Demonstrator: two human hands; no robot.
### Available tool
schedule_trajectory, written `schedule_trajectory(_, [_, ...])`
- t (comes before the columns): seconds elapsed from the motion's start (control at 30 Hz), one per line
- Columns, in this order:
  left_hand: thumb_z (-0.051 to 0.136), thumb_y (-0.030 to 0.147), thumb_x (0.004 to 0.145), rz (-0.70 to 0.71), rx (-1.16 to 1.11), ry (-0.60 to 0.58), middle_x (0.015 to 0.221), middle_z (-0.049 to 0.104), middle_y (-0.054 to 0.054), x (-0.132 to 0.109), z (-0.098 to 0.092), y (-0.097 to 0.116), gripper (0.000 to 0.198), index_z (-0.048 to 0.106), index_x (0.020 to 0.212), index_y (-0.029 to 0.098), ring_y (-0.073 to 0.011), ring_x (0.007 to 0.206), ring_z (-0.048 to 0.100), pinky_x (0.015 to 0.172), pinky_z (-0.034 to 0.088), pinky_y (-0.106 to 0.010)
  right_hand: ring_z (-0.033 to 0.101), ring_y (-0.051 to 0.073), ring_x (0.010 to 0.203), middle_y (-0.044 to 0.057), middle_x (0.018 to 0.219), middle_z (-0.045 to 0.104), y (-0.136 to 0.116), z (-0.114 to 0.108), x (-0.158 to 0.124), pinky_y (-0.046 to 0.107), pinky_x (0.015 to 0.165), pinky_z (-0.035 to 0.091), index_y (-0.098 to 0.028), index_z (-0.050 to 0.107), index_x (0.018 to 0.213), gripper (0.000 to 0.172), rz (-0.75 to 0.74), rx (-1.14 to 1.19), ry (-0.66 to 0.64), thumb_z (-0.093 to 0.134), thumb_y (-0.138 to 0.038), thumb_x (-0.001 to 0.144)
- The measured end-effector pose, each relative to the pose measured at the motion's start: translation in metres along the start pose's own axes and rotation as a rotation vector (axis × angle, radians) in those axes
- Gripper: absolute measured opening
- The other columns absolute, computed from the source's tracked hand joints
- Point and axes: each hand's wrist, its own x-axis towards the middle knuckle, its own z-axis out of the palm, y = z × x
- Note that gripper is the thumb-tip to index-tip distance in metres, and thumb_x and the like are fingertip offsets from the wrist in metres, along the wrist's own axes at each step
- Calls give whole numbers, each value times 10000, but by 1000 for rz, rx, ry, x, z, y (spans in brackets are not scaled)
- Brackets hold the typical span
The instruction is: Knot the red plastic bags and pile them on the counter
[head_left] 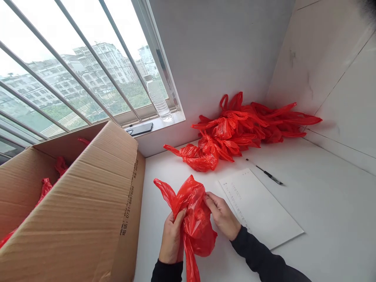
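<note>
Between my two hands is a crumpled red plastic bag (197,221), held just above the white tabletop. My left hand (173,235) grips its left side, the thumb pressed on the plastic. One long handle sticks up to the left and another strip hangs down past my left wrist. My right hand (221,215) pinches the bag's upper right edge with thumb and fingers. Whatever the bag contains is hidden by the plastic.
At the left stands an open cardboard box (88,203) with red bags inside. A heap of knotted red bags (226,133) lies against the wall. Near my right arm are a paper pad (261,207) and a black pen (268,175). The windowsill holds a phone (140,129) and a bottle (158,100).
</note>
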Motion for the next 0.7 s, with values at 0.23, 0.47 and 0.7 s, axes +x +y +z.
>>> schedule_trajectory(0.23, [819, 337, 675, 123, 298, 32, 839, 748, -53, -10, 11, 8, 360, 699, 952, 142, -221, 788, 662, 701, 517, -290, 609, 211, 933, 48, 1059, 682, -3, -1, -1, 345, 838, 495, -228, 580, 1155, 413, 14, -47, -34, 584, -540, 884])
schedule_trajectory(0.47, [822, 345, 667, 117, 293, 8, 818, 745, -43, -11, 13, 7, 358, 694, 934, 144, -217, 760, 664, 692, 513, -289, 584, 194, 800, 14, 825, 655, -3, -1, -2, 315, 736, 491, -191, 634, 887, 347, -27, -32, -42, 592, -536, 877])
schedule_trajectory(0.7, [836, 382, 675, 129, 56, 141, 943, 767, -55, 0, 2, 10, 462, 665, 1062, 196, -262, 834, 716, 749, 541, -338, 606, 196, 877, 54, 1006, 643, -1, -1, -2, 338, 756, 510, -225, 529, 1266, 487, 82, 66, -170, 533, -554, 908])
